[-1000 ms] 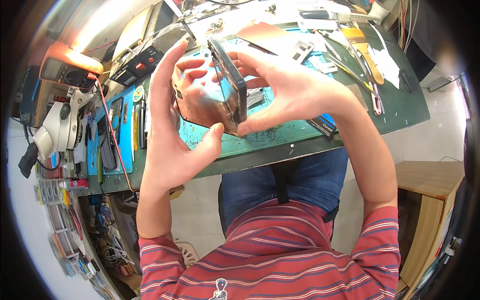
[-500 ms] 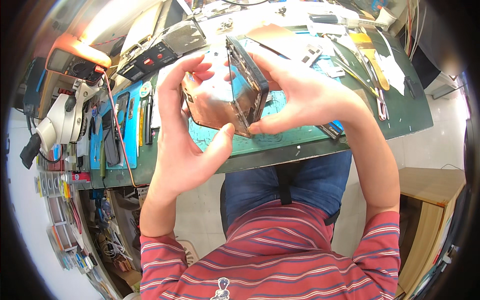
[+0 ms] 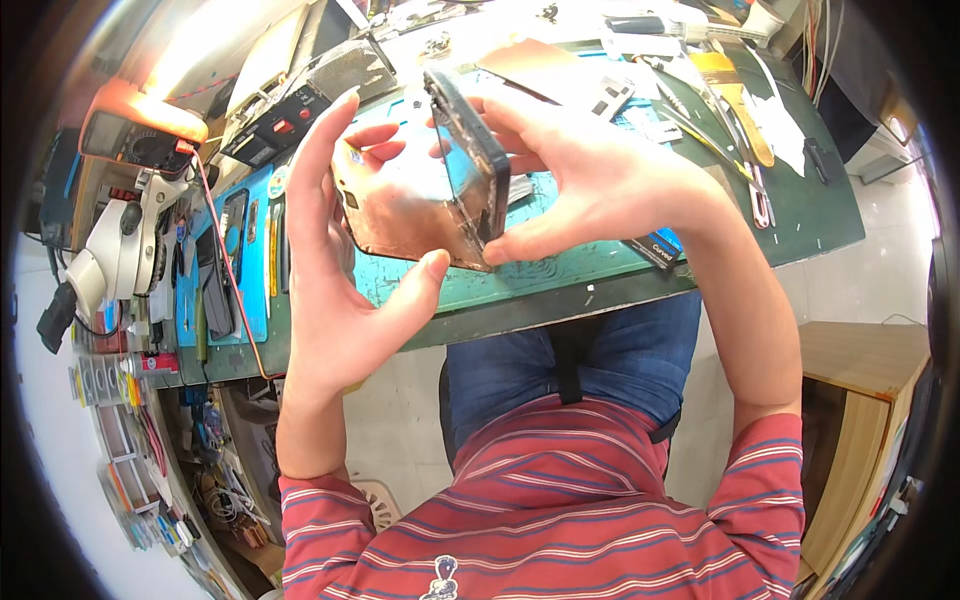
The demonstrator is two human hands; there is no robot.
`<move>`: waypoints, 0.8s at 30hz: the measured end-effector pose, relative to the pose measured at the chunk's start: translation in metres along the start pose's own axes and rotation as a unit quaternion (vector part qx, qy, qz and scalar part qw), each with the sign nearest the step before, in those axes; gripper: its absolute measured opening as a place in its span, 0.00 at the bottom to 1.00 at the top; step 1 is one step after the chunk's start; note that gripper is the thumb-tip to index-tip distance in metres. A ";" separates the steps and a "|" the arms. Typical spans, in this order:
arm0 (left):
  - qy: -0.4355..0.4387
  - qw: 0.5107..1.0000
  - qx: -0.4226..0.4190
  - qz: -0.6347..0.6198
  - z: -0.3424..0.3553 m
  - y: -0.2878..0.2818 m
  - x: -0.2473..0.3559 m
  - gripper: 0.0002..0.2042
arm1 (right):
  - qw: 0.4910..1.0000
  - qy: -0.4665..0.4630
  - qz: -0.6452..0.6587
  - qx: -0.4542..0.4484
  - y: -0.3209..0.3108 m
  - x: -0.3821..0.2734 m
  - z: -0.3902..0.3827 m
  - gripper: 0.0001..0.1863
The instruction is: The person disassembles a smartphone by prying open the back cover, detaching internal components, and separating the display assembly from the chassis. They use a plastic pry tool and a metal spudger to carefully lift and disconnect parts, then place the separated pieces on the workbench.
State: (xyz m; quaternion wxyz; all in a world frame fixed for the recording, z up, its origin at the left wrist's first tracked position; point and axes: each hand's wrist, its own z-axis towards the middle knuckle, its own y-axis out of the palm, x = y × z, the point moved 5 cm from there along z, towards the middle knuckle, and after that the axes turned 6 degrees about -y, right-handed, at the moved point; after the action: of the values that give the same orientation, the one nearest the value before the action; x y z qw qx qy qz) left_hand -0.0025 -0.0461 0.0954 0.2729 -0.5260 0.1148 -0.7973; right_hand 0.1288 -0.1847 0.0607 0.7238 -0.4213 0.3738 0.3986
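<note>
While the left hand (image 3: 328, 278) holds a shiny panel (image 3: 400, 215) with a wide grip, the right hand (image 3: 595, 175) pinches a dark frame (image 3: 497, 180). Their edges meet.

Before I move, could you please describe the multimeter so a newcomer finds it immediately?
From the green table, look left to the white jointed stand. Just above it in the picture is the multimeter, orange-cased, unlike the black box beside it.
</note>
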 end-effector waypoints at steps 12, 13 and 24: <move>-0.112 0.980 -0.025 -0.161 -0.004 0.014 -0.043 0.54 | 0.992 0.009 -0.064 0.109 0.002 0.003 0.015 0.47; -0.134 0.975 -0.036 -0.174 -0.006 0.017 -0.049 0.50 | 0.991 0.029 -0.064 0.112 0.002 0.003 0.018 0.48; -0.230 0.949 -0.068 -0.205 -0.018 0.019 -0.069 0.45 | 0.986 0.090 -0.017 0.142 0.001 0.021 0.032 0.43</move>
State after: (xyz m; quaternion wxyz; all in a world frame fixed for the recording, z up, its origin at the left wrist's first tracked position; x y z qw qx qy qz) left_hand 0.0079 -0.0250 0.0257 0.0857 -0.7246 -0.0075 -0.6838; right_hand 0.1434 -0.1495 0.0540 0.7462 -0.3548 0.4830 0.2898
